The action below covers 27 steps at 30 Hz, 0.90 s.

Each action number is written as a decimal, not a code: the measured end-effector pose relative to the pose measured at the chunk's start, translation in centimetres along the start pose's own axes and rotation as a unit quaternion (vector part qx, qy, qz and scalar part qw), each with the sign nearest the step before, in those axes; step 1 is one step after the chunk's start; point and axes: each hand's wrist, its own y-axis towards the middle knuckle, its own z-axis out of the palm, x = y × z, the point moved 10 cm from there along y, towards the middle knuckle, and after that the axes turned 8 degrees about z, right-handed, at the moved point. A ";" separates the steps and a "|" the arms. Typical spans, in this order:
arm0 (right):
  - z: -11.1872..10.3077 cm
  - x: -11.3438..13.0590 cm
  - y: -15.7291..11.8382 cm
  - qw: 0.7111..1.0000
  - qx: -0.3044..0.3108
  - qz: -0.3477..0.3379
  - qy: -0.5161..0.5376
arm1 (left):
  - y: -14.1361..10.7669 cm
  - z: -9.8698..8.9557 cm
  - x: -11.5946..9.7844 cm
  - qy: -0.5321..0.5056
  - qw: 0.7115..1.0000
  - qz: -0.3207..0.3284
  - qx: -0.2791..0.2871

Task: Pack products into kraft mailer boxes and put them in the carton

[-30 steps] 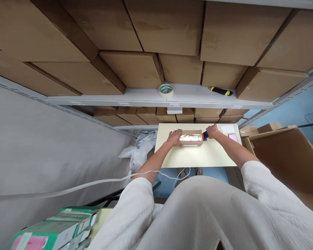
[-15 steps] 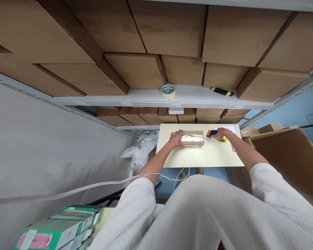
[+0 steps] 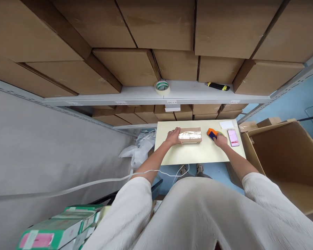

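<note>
A small brown cardboard box (image 3: 190, 139) lies on the pale table (image 3: 182, 155), with a shiny strip of clear tape along its top. My left hand (image 3: 173, 136) grips the box's left end, fingers over the far side and thumb toward the near side. To the right of the box, my right hand (image 3: 220, 139) is closed round an orange and dark-blue tape dispenser (image 3: 212, 133). The dispenser's orange end points left toward the box, with a gap between them. Part of the tape roll is hidden by my fingers.
A lit phone (image 3: 233, 137) and a white paper slip (image 3: 226, 125) lie right of my hand. A big open carton (image 3: 284, 159) stands beyond the table. On the shelf (image 3: 190, 92) sit a tape roll (image 3: 162, 88), a utility knife (image 3: 218, 86) and boxes. A white cable (image 3: 99, 180) crosses left.
My right hand has drawn a little toward me and turned the tape dispenser, so its orange side shows. The phone has come into fuller view. My left hand stays on the box.
</note>
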 end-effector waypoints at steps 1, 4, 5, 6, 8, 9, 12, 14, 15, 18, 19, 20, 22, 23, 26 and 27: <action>0.6 -0.1 0.1 1.000 -0.001 0.004 -0.002 | -0.1 0.0 0.0 0.000 1.000 0.000 -0.002; 2.0 -0.3 0.3 1.000 0.003 0.017 0.007 | -0.2 0.0 -0.2 -0.001 1.000 0.001 -0.007; 2.3 -0.4 0.4 1.000 0.005 0.020 0.012 | -0.3 -0.1 -0.3 -0.001 1.000 0.001 -0.008; 2.6 -0.4 0.4 1.000 0.009 0.021 0.015 | -0.3 -0.1 -0.3 -0.001 1.000 0.002 -0.008; 3.0 -0.3 0.3 1.000 0.018 0.020 0.012 | -0.4 -0.1 -0.4 0.000 1.000 0.003 -0.008; 3.1 -0.2 0.2 1.000 0.024 0.020 0.005 | -0.4 -0.1 -0.4 0.000 1.000 0.003 -0.008; 3.7 -0.1 -0.3 0.998 0.051 0.012 -0.027 | -0.5 0.0 -0.4 0.000 1.000 0.001 -0.008; 3.5 0.0 -0.7 0.998 0.051 0.011 -0.039 | -0.6 0.1 -0.3 -0.004 1.000 0.002 -0.007; 3.1 0.0 -0.9 0.999 0.036 0.013 -0.036 | -0.6 0.2 -0.3 -0.006 1.000 0.005 -0.006; 0.7 0.7 -1.6 0.999 -0.051 0.011 0.010 | -0.7 0.2 -0.4 -0.009 1.000 0.018 -0.005; -0.3 1.3 -1.9 0.996 -0.081 0.003 0.029 | -0.7 0.2 -0.5 -0.010 1.000 0.022 -0.005; -1.2 2.0 -2.2 0.993 -0.107 -0.008 0.047 | -0.7 0.2 -0.5 -0.011 1.000 0.026 -0.005; -2.5 3.7 -2.6 0.986 -0.142 -0.035 0.075 | -0.6 0.3 -0.5 -0.016 0.999 0.030 -0.006; -3.0 4.4 -2.7 0.984 -0.150 -0.045 0.087 | -0.6 0.3 -0.5 -0.020 0.999 0.031 -0.007; -2.9 5.2 -2.1 0.984 -0.139 -0.027 0.112 | -0.5 0.5 -0.6 -0.031 0.998 0.040 -0.021; -2.4 4.7 -1.8 0.985 -0.128 -0.002 0.116 | -0.5 0.5 -0.6 -0.035 0.998 0.043 -0.027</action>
